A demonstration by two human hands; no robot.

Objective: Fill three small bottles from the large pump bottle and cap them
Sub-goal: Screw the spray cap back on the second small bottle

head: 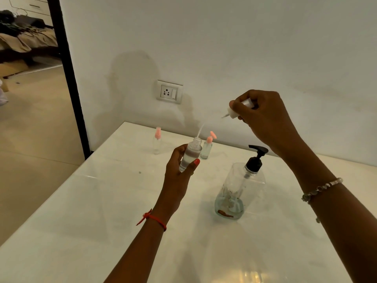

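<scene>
My left hand (179,170) grips an uncapped small bottle (190,155) above the table (102,211); my right hand (263,117) pinches its white cap (234,111) higher up. Pump bottle (237,188) stands below, right.

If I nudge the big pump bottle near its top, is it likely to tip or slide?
Probably tip. The pump bottle looks nearly empty, so likely light, and its tall black pump head sits high. On the glossy white table it may also slide easily. It looks like glass, so possibly fragile.
</scene>
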